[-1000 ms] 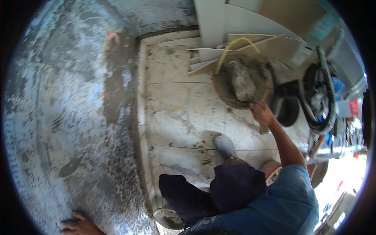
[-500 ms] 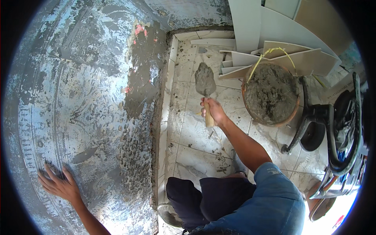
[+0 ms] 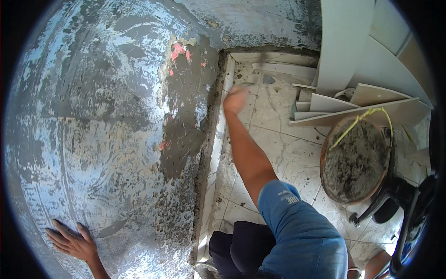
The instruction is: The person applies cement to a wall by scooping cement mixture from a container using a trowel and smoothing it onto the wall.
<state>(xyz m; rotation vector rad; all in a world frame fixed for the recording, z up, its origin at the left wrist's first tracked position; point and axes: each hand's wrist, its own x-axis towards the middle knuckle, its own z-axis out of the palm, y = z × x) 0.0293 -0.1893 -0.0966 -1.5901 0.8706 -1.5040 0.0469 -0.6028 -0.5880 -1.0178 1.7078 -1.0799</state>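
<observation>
Two bare hands show. The left hand [image 3: 72, 242], at 8 o'clock, is released, its fingers spread on one large rough-plastered wall [image 3: 107, 153] that spans roughly 7 to 11 o'clock. The right hand [image 3: 237, 98], just off centre toward 12 o'clock, is motion-blurred; whether it is clenched or grasping something cannot be told. It is near the wall's foot, beside one row of white skirting tiles [image 3: 215, 158].

On the wall, one dark mortar patch [image 3: 186, 97] lies between 10 and 11 o'clock, with at least four red spots, the largest red spot [image 3: 179, 52] at 11 o'clock. One second wall [image 3: 278, 23] meets the first toward 12 o'clock. One loose narrow strip [image 3: 285, 69] lies along its base at 1 o'clock.

At 3 o'clock stands one round bucket [image 3: 323, 174] filled with grey mortar [image 3: 355, 162], with one yellow handle [image 3: 371, 111] arching over it. Behind it, between 2 and 3 o'clock, are at least five board off-cuts [image 3: 362, 112]; at least three large panels [image 3: 344, 46] lean between 1 and 2 o'clock. One black frame [image 3: 400, 191] stands at 4 o'clock. One blue sleeve [image 3: 302, 223] is at 5 o'clock, two dark-clothed knees [image 3: 251, 246] near 6.
</observation>
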